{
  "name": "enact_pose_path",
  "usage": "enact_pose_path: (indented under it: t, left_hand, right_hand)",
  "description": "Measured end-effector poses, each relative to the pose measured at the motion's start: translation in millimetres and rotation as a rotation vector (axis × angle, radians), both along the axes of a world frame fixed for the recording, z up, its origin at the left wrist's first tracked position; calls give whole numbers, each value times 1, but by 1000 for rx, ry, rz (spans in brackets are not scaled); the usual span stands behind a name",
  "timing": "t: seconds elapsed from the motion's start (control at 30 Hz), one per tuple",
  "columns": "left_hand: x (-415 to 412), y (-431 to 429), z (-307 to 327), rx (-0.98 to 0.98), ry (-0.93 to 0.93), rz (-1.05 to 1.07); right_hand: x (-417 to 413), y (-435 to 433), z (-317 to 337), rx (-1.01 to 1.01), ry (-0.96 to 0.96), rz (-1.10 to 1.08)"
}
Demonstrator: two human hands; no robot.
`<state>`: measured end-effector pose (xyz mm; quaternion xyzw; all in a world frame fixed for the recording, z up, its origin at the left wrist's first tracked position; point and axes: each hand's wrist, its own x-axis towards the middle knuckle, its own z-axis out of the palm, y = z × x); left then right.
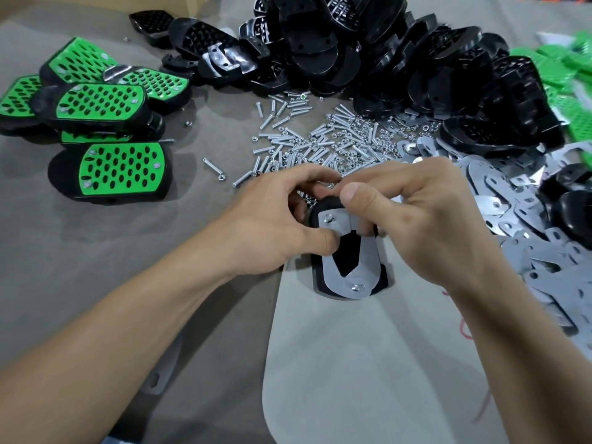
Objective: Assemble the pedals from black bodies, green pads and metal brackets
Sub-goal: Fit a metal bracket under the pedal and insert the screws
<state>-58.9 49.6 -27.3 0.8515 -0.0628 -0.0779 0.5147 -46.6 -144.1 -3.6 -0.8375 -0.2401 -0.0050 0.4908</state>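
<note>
Pedal [347, 251] sat near-middle of the tabletop [96, 251], back side up, its near end on a pale sheet [352, 363]. It had a black body with a metal bracket [368, 262] laid flat on it. I saw fasteners at two bracket holes, far-left [328, 217] and near end [357, 287].

Left hand [282, 216] gripped the pedal's left side, thumb on the bracket edge, fingers curled over the far end. Right hand [426, 219] was curled tight at the far-right bracket corner, fingertips on the metal. I couldn't tell if a nut was in the pinch.

Just beyond the hands, loose screws and nuts [320, 139] were spread mid-table. The black bodies heap [352, 43] was along the far edge. Spare brackets [512, 219] were piled along the right edge, touching the hardware spread. Green pads [570, 59] were at the far-right corner. Finished pedals [102, 104], green side up, overlapped in a stack by the left edge.
</note>
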Motion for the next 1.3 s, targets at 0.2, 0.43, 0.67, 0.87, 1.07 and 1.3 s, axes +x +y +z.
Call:
enact_pose_path:
  t: [0.2, 0.43, 0.67, 0.87, 1.07, 1.3]
  left_hand:
    - [-1, 0, 1, 6, -16, 5]
    - [-1, 0, 2, -21, -6, 1]
    - [-2, -2, 1, -24, -3, 35]
    - [-2, -4, -1, -24, -11, 66]
    - [-2, -5, -3, -30, -8, 76]
    - [-3, -7, 0, -23, -19, 81]
  right_hand:
    - [0, 1, -3, 26, 125, 86]
    - [-3, 0, -2, 134, 225, 164]
    - [-3, -1, -2, 141, 243, 128]
    - [0, -3, -2, 163, 199, 54]
    - [-2, -3, 0, 130, 179, 78]
    - [-1, -4, -6, 56, 165, 147]
